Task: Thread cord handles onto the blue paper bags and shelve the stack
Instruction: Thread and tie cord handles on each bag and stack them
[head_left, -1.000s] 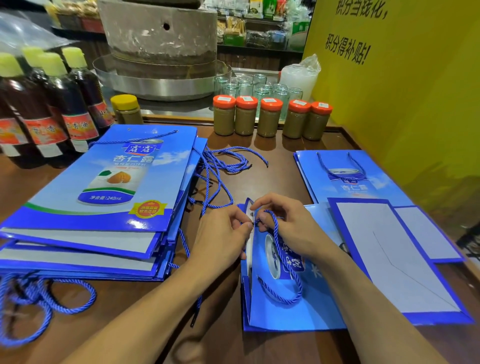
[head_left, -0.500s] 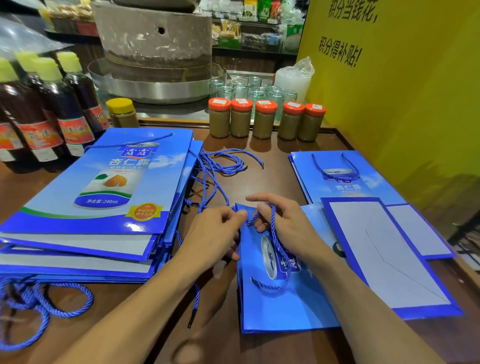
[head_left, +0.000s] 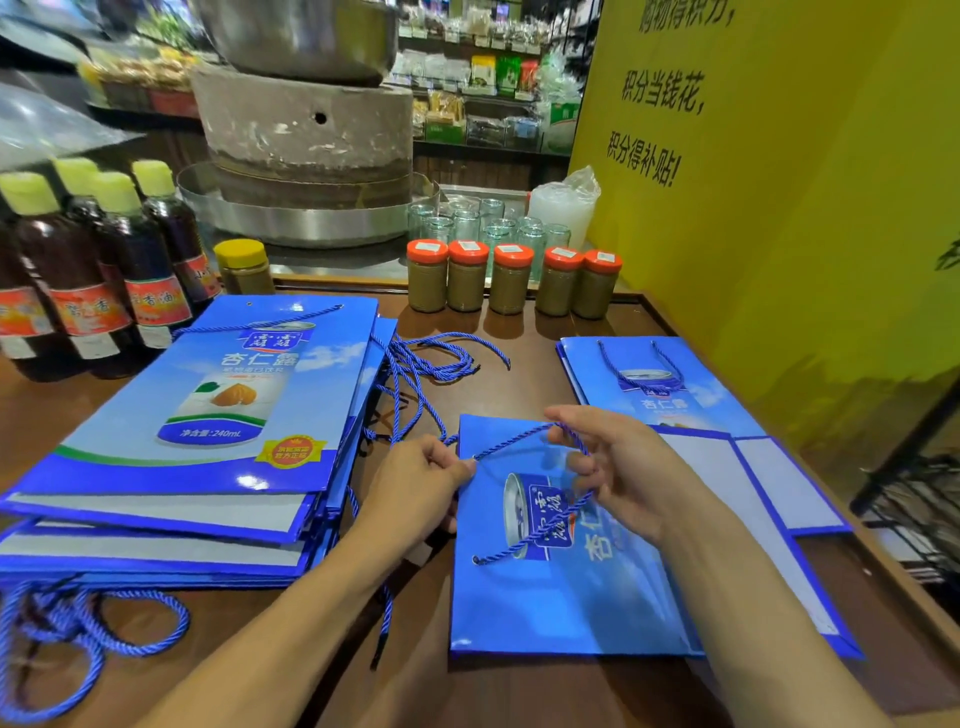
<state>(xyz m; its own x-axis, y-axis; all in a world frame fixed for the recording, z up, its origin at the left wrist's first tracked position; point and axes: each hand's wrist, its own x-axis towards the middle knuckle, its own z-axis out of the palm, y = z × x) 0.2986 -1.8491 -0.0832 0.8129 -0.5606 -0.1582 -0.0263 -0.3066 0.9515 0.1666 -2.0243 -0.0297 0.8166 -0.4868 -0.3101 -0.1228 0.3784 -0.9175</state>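
A flat blue paper bag (head_left: 561, 597) lies on the wooden table in front of me. A blue cord (head_left: 535, 535) runs in a loop across its face. My left hand (head_left: 421, 488) pinches the bag's left edge where the cord goes in. My right hand (head_left: 618, 467) holds the cord loop with curled fingers above the bag. A tall stack of blue bags (head_left: 182, 431) lies to the left. Loose blue cords (head_left: 426, 374) lie between the stack and my hands.
More blue bags (head_left: 670, 384) lie at the right, one showing its white underside (head_left: 779, 483). Orange-lidded jars (head_left: 511, 278) and dark bottles (head_left: 98, 280) line the table's far side. A cord bundle (head_left: 67, 639) hangs at the front left. A yellow wall (head_left: 779, 208) stands on the right.
The bag has slid away from me and to the right. My right hand has drawn the cord out, so it now stretches across the bag's face. The camera tilted up.
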